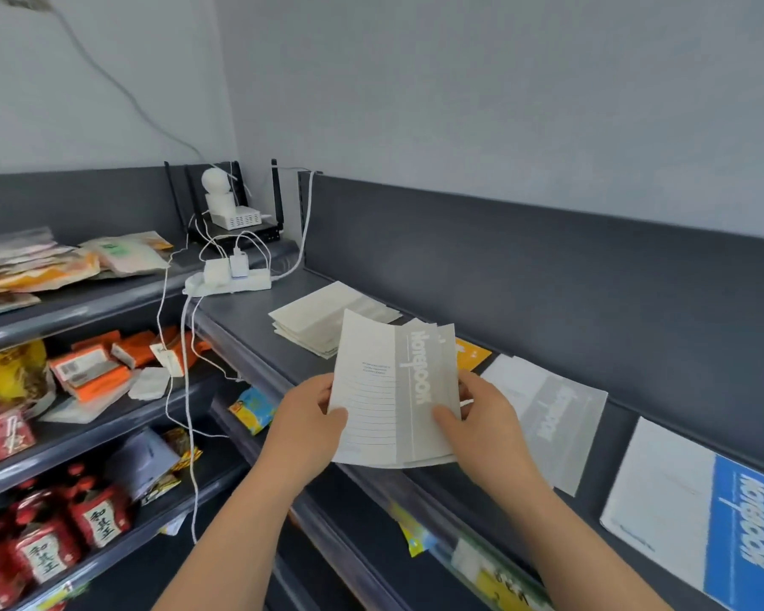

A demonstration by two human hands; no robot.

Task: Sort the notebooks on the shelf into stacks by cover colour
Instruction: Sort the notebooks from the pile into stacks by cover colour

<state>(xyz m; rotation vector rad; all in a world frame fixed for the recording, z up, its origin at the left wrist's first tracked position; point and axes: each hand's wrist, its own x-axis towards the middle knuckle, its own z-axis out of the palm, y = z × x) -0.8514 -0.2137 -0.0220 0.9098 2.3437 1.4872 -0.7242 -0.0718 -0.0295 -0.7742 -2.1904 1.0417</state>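
- The left hand (312, 418) is gripping the left edge of a small fanned bundle of grey notebooks (384, 390), with the thumb lying on the front cover and the fingers curling behind.
- The right hand (488, 423) is pinching the bundle's right edge, its thumb pressing on the grey title band. Together the hands are holding the bundle upright in the air, over the front edge of the top shelf (243, 319).
- The covers are fanning apart at the top. If either grip loosens, one could slip free and drop past the front edge onto the lower shelves.
- A cream stack (314, 319) is lying behind the bundle, toward the shelf's left end, and a single grey notebook (561, 416) is lying flat just to the right. These pale covers are looking alike, so a mis-sort seems likely.
- An orange notebook (475, 352) is peeking out behind the bundle, mostly hidden. Setting the bundle down there would bury it.
- A blue notebook (697, 513) is lying toward the right end, well apart.
- At the shelf's left corner a power strip (230, 282) and a router (239, 233) are trailing white cables, which could snag a sliding stack.
- Pale walls are meeting in the corner above the shelf's dark back panel, and snack packets (89, 372) are filling the shelves at left.
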